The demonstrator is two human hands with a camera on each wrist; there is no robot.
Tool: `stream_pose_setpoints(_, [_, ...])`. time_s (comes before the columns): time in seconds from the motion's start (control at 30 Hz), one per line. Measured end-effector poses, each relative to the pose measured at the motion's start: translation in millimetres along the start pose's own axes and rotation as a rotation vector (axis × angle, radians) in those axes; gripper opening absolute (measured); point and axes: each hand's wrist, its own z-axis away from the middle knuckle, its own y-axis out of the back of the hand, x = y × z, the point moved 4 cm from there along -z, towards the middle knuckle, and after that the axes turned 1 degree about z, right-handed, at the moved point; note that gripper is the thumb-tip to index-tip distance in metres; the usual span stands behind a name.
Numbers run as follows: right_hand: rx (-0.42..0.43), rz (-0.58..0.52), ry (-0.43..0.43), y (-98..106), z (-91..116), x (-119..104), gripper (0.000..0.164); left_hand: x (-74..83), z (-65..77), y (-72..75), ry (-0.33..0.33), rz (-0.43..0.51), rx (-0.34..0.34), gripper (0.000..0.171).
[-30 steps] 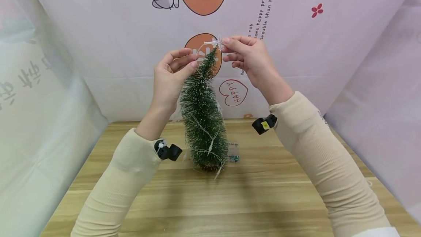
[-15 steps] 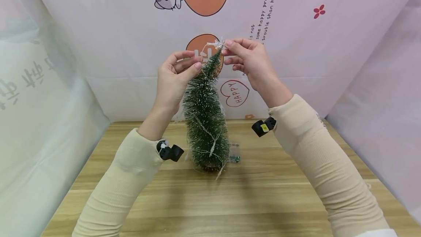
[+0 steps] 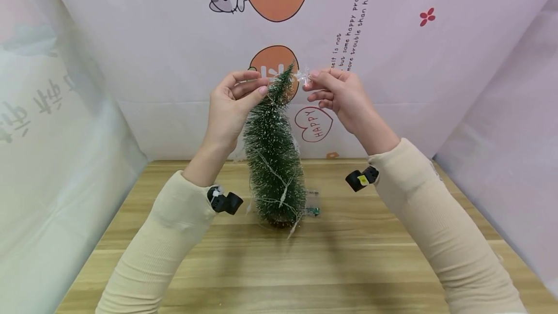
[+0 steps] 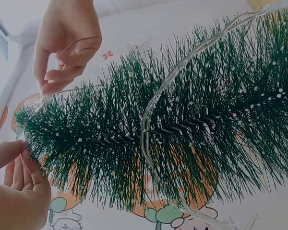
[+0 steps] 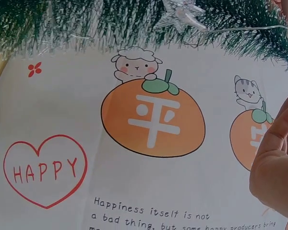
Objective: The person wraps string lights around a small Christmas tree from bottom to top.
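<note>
A small green bottle-brush Christmas tree point(image 3: 274, 159) with white-flecked tips stands upright on the table, its top bent to the right. My right hand point(image 3: 344, 98) pinches a clear snowflake light point(image 3: 304, 76) just right of the treetop. At the left of the top, my left hand point(image 3: 231, 105) pinches the thin wire of the light string between thumb and forefinger. In the left wrist view, the string's clear wire point(image 4: 151, 108) crosses the branches lower down. The right wrist view has another snowflake light point(image 5: 182, 14) lying against the branches.
The wooden table point(image 3: 375, 265) carries the tree near its back edge. Behind the tree's base lies a clear case point(image 3: 312, 202) with a green part. A printed white cloth point(image 3: 183, 62) rises behind, with more cloth at both sides.
My right hand has brought the snowflake light from the very tip of the tree down and to the right of it. My left hand has shifted slightly right, still pinching the wire.
</note>
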Motion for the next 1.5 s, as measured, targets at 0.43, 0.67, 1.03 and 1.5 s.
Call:
stream_pose_setpoints(0.43, [-0.218, 0.025, -0.042, 2.8, 10.6, 17.3, 0.023, -2.5, -1.3, -0.6, 0.002, 0.010, -0.008, 0.022])
stream_pose_setpoints(0.67, [-0.284, 0.071, -0.026, 0.9, 12.9, 23.3, 0.028, -4.0, -1.6, 1.9, -0.023, 0.049, -0.008, 0.022])
stream_pose_setpoints(1.03, [-0.297, 0.124, -0.049, 6.8, 11.4, 37.5, 0.026, -11.3, -1.2, 13.3, 0.020, -0.065, 0.013, 0.023])
stream_pose_setpoints(1.5, [-0.264, 0.115, -0.076, 7.7, 6.2, 42.0, 0.025, -23.2, -1.6, 17.9, 0.115, -0.123, -0.010, 0.029])
